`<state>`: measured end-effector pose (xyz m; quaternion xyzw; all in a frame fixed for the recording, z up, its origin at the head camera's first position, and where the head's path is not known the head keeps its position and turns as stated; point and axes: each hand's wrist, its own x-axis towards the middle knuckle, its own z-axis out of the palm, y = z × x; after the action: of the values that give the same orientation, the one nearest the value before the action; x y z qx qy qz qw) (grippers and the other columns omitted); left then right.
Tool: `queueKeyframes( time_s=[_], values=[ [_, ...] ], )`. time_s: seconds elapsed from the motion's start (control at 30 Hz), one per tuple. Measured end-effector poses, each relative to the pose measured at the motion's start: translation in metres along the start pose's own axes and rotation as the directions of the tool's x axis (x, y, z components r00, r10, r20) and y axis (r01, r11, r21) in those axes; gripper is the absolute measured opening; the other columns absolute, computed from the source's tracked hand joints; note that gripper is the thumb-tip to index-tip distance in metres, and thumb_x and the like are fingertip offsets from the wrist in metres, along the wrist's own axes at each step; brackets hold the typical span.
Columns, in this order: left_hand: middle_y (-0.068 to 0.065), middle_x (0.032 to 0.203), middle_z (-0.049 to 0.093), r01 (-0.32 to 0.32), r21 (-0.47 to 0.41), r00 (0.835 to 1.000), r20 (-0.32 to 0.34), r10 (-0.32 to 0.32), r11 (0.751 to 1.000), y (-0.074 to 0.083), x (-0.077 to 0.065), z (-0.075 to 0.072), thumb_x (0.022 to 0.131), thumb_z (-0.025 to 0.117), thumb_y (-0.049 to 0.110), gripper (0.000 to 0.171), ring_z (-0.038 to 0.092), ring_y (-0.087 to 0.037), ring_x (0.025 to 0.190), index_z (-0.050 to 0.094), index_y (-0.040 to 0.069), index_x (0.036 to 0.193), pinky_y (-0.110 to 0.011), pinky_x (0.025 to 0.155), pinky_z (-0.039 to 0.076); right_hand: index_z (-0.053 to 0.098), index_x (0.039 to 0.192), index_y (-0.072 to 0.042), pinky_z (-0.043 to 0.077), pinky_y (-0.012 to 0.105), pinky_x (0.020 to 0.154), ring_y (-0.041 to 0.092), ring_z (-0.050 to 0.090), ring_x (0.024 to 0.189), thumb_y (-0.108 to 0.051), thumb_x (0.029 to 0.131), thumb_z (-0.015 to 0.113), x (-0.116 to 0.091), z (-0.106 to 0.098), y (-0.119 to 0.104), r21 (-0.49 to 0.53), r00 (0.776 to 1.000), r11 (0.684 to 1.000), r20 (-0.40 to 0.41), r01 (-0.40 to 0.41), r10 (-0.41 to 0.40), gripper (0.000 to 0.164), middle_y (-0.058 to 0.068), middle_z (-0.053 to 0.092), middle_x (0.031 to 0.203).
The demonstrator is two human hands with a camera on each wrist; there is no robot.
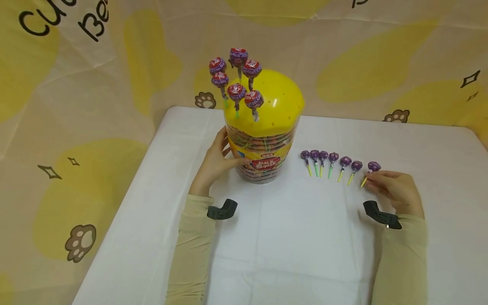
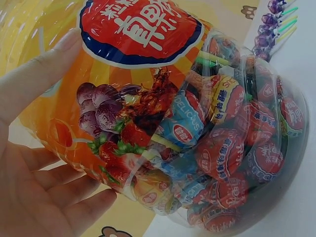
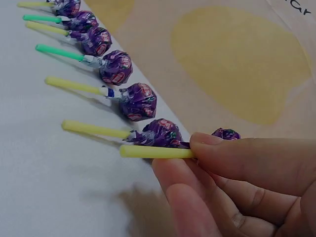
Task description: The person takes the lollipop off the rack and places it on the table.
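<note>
A clear ribbed jar (image 1: 263, 174) of wrapped lollipops, with a domed yellow lid (image 1: 280, 99), stands on the table. My left hand (image 1: 217, 163) holds its left side, thumb across the label (image 2: 143, 29) and the other fingers round the side. Several lollipops in red and purple wrappers (image 1: 237, 91) stick up from the lid's left part. Between thumb and fingers, my right hand (image 1: 396, 188) pinches the yellow stick (image 3: 155, 151) of a purple lollipop (image 1: 374, 166). Fingers mostly hide its head in the right wrist view. To its left, several purple lollipops (image 1: 333, 156) lie in a row.
A white cloth covers the table (image 1: 297, 254). Behind it hangs a yellow and cream backdrop (image 1: 343, 63) with paw prints and lettering. Black wrist mounts (image 1: 225, 209) sit at both sleeves.
</note>
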<state>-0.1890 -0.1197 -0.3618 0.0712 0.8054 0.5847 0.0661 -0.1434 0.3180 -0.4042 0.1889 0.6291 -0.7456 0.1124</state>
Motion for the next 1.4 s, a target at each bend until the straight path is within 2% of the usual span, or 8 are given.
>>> queueKeyframes(
  time_s=[0.3,0.8,1.07,1.4],
  values=[
    [-0.005,0.153,0.024,-0.012,-0.009,1.0,-0.003,0.012,1.0,0.0,-0.001,-0.001,0.073,0.082,0.014,0.102,0.024,-0.023,0.14,0.016,0.012,0.151,-0.037,0.112,0.028,0.074,0.07,-0.015,0.057,0.021,0.062,0.013,0.068,0.064,-0.001,0.085,0.067,0.007,-0.001,0.008,-0.038,0.997,0.997,-0.046,-0.07,0.069,0.022,0.0,0.07,0.072],
    [-0.005,0.153,0.024,-0.012,-0.006,1.0,-0.001,0.012,1.0,-0.001,0.0,0.0,0.074,0.082,0.015,0.101,0.024,-0.023,0.14,0.017,0.013,0.151,-0.038,0.112,0.028,0.073,0.065,-0.013,0.057,0.021,0.059,0.012,0.067,0.058,0.004,0.083,0.067,0.01,0.003,0.011,-0.01,0.995,0.999,-0.09,-0.036,0.035,0.026,0.001,0.069,0.066],
    [-0.006,0.153,0.024,-0.017,-0.008,1.0,-0.006,0.017,1.0,-0.002,0.0,0.0,0.073,0.082,0.015,0.101,0.024,-0.024,0.14,0.017,0.012,0.151,-0.038,0.112,0.029,0.071,0.063,-0.018,0.056,0.02,0.058,0.011,0.067,0.058,-0.002,0.083,0.071,0.01,0.007,0.009,-0.113,0.987,0.991,-0.148,-0.074,0.056,0.025,-0.002,0.068,0.065],
    [-0.005,0.153,0.025,-0.013,-0.004,1.0,-0.003,0.013,1.0,-0.001,0.0,0.0,0.073,0.082,0.016,0.101,0.025,-0.022,0.139,0.017,0.013,0.151,-0.038,0.112,0.029,0.07,0.063,-0.02,0.056,0.019,0.057,0.01,0.067,0.057,-0.004,0.084,0.07,0.009,0.005,0.008,-0.205,0.992,0.977,-0.124,-0.056,0.03,0.026,-0.003,0.068,0.063]
  ],
)
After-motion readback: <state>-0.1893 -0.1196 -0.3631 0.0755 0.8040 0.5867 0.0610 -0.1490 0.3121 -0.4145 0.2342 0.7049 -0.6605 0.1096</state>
